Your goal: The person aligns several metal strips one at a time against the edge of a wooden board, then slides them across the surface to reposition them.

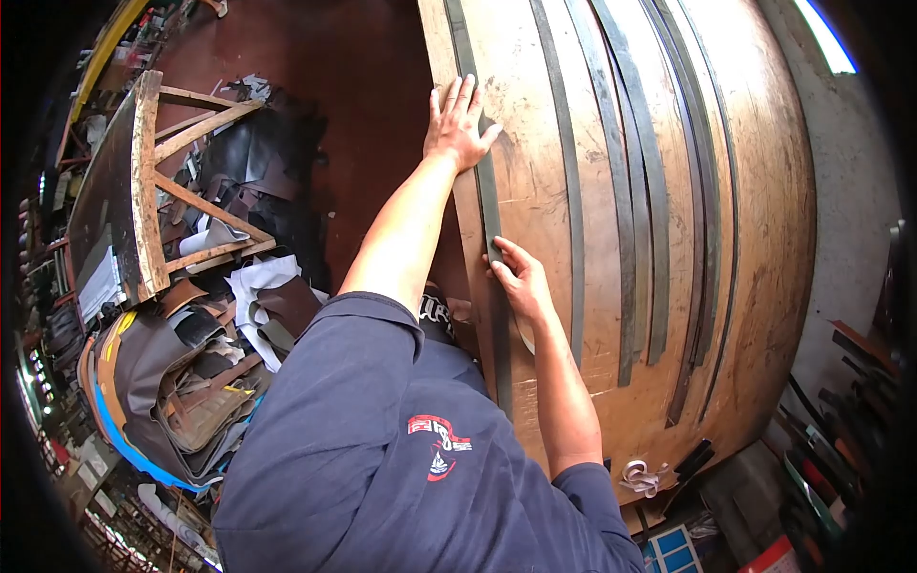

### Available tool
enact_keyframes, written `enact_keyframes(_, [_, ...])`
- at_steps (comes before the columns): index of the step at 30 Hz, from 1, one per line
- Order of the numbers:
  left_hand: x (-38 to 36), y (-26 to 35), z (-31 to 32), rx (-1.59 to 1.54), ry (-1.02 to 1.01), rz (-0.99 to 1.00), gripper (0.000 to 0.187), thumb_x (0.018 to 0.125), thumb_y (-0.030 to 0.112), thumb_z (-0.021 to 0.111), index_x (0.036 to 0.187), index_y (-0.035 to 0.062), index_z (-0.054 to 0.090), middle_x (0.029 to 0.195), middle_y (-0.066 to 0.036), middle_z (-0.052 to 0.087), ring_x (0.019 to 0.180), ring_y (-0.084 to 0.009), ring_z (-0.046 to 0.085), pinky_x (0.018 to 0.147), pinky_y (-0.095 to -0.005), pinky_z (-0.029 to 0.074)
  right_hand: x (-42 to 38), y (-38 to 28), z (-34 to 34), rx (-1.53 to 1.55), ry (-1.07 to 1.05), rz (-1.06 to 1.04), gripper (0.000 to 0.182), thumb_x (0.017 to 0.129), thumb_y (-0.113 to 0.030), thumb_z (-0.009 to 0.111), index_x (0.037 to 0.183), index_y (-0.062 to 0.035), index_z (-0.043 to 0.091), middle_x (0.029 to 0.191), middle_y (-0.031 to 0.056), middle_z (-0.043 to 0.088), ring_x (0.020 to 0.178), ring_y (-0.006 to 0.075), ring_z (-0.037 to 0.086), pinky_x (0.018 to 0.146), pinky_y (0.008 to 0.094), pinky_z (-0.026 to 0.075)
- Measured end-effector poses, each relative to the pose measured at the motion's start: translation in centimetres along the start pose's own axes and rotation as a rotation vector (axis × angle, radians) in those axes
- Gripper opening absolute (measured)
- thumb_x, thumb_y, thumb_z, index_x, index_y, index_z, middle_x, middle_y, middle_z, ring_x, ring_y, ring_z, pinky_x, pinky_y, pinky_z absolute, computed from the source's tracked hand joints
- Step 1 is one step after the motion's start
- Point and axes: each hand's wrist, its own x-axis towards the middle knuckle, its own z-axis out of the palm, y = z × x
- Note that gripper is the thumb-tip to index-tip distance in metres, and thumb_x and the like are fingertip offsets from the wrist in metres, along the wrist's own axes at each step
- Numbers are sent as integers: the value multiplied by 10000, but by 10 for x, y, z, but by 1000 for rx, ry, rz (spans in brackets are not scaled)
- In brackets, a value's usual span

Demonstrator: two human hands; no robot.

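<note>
Beside our wooden table (pixel 525 191), scraps (pixel 289 310) are lying in a heap. Along the table edge facing them, a dark strip (pixel 488 202) is running. We are resting our left hand (pixel 460 134) flat on it, fingers a little spread, while our right hand (pixel 522 281) is pinching it narrowly farther down that edge. Other strips (pixel 626 239) are lying farther across the table.

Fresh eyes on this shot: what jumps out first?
Probably the big wooden tabletop, filling the right half, with dark strips running lengthwise across it. Next, the left hand flat on a dark strip along the table's left edge, the right hand touching it lower down. Then the jumbled heap of sheet scraps at lower left.
</note>
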Motion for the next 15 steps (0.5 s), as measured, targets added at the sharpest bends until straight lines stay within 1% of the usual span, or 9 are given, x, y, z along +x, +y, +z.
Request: enact_keyframes(15, [1, 0, -1, 35, -17, -1, 769, 941, 574, 419, 1542, 139, 215, 1624, -72, 113, 1498, -225, 90, 1204, -490, 13, 2, 1, 2, 3, 21, -3, 416, 938, 3, 564, 1349, 7, 501, 1060, 101, 688, 875, 113, 617, 826, 254, 511])
